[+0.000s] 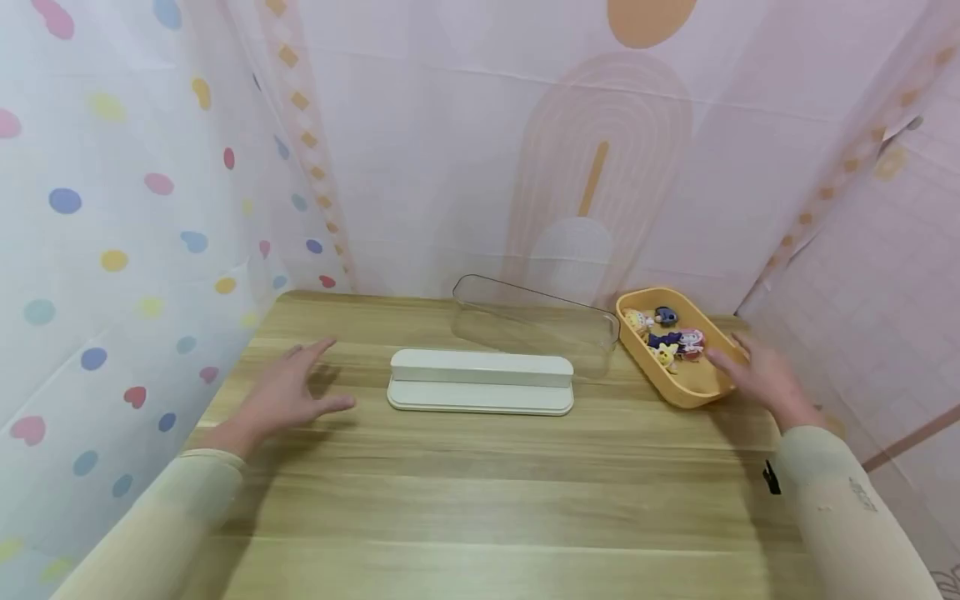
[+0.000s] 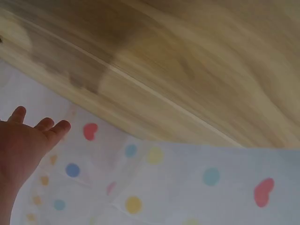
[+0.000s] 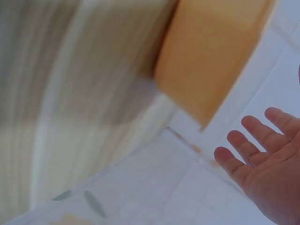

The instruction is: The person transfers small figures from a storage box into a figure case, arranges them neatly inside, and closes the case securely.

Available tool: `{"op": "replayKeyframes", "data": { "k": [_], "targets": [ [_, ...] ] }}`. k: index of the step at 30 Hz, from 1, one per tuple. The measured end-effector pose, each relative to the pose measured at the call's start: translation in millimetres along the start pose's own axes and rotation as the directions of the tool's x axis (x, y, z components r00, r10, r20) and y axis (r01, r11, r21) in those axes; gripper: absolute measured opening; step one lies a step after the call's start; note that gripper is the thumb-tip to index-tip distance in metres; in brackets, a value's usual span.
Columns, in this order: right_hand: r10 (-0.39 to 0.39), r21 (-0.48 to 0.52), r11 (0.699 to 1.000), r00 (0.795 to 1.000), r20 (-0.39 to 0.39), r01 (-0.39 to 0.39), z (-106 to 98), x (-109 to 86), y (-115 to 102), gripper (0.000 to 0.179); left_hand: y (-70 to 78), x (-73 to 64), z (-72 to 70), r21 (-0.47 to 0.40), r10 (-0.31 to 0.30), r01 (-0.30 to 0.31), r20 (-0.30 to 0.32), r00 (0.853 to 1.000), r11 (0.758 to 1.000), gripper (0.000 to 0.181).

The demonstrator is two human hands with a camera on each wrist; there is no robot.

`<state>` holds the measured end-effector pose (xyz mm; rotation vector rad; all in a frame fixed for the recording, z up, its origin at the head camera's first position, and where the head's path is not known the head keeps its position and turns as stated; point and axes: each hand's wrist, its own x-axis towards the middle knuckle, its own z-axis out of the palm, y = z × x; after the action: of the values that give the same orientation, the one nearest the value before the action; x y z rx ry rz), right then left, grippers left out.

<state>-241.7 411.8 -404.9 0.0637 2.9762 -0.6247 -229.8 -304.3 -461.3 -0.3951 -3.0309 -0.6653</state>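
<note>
A yellow bin (image 1: 705,388) with several small figurines (image 1: 670,342) in it stands at the back right of the wooden table. My right hand (image 1: 763,382) is at the bin's right side, fingers spread and overlapping its rim in the head view. In the right wrist view the fingers are straight, with a gap between them and the bin's wall (image 3: 211,51). My left hand (image 1: 288,396) hovers over the left part of the table, fingers apart, holding nothing. To its right lies a white stepped stand (image 1: 480,382).
A clear plastic cover (image 1: 532,321) stands behind the white stand, reaching toward the yellow bin. Patterned cloth (image 1: 420,150) hangs along the back and both sides of the table (image 1: 480,500). A small black object (image 1: 771,477) is at the right edge, near my right sleeve.
</note>
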Motion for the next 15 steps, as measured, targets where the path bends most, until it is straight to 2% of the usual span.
{"op": "replayKeyframes", "data": {
  "k": [4, 6, 10, 15],
  "targets": [
    [-0.036, -0.03, 0.999, 0.999, -0.014, 0.036, -4.5, 7.7, -13.7, 0.097, 23.5, 16.4, 17.1, -0.046, 0.07, -0.069, 0.007, 0.998, 0.997, 0.12],
    [-0.049, -0.031, 0.998, 0.999, -0.01, 0.048, -4.9, 11.3, -21.6, 0.095, 30.8, 22.4, 23.4, -0.063, 0.102, -0.102, -0.002, 0.995, 0.993, 0.119],
    [-0.083, -0.05, 0.995, 0.997, 0.005, 0.083, -1.9, 18.1, -33.4, 0.091, 38.9, 28.7, 33.0, -0.086, 0.144, -0.144, -0.005, 0.99, 0.986, 0.116],
    [-0.151, -0.115, 0.982, 0.988, 0.026, 0.153, 2.6, 26.1, -40.3, 0.073, 44.0, 31.6, 42.9, -0.121, 0.148, -0.145, 0.023, 0.989, 0.982, 0.112]
  ]
}}
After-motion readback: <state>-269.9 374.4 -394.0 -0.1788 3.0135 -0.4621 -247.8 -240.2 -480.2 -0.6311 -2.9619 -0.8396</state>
